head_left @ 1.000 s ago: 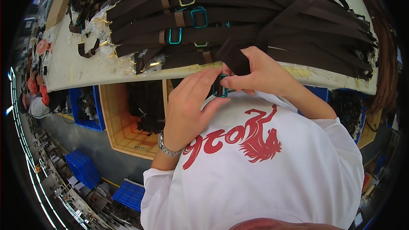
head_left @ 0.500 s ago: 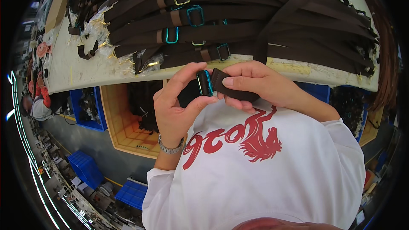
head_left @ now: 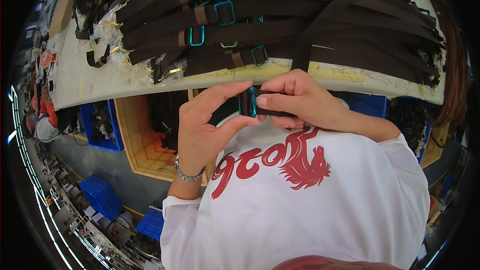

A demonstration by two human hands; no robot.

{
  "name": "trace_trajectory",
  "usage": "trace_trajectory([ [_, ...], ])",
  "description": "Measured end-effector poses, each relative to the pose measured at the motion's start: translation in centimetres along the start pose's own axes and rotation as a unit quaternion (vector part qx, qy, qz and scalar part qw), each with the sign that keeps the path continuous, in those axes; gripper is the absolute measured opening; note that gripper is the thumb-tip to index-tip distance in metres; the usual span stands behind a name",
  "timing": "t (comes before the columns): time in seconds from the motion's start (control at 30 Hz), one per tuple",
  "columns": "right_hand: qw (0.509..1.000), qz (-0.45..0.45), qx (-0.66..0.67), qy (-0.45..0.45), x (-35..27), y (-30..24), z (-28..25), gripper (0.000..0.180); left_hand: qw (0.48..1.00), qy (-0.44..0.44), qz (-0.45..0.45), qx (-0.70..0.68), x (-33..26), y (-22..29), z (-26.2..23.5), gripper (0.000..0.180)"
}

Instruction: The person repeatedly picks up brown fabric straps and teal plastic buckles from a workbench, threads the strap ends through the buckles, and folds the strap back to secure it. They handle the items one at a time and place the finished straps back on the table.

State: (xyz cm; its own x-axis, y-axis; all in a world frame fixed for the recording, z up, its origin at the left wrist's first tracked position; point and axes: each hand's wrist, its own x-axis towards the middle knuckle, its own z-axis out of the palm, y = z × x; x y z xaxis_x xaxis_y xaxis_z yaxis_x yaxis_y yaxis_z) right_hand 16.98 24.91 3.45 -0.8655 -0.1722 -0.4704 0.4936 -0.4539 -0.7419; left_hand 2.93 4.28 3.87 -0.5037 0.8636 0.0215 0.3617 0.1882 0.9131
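Between the thumb and fingers of my left hand (head_left: 202,122), a rectangular buckle (head_left: 253,102) with shiny blue edges is held upright by its top and bottom. Dark webbing shows inside its frame. From the right, my right hand (head_left: 310,101) pinches a dark brown strap (head_left: 274,113), thumb on top and fingers beneath. The strap's end meets the buckle; whether it passes through cannot be seen. Both hands are just in front of the table's near edge, over my white shirt.
Many dark straps with buckles (head_left: 224,12) lie across the pale table (head_left: 75,87), some wrapped in clear plastic. Below its edge stand a wooden bin (head_left: 135,145) with dark material and blue crates (head_left: 101,197). Another person (head_left: 46,120) sits at far left.
My right hand has brought the strap's end left against the buckle, closing the gap; its stitched tip no longer shows. My left hand has shifted slightly, and the view has moved a little.
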Motion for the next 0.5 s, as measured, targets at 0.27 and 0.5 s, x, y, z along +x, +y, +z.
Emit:
trace_trajectory([
  [0.27,0.991,-0.042,-0.115,-0.062,-0.3,1.0,-0.3,0.027,0.998,-0.040,0.031,0.024,-0.8,0.2,0.0,0.059],
  [0.5,0.989,0.022,-0.079,-0.120,0.1,0.7,-0.9,0.023,0.999,-0.045,0.006,0.019,-1.9,-0.4,-0.4,0.059],
])
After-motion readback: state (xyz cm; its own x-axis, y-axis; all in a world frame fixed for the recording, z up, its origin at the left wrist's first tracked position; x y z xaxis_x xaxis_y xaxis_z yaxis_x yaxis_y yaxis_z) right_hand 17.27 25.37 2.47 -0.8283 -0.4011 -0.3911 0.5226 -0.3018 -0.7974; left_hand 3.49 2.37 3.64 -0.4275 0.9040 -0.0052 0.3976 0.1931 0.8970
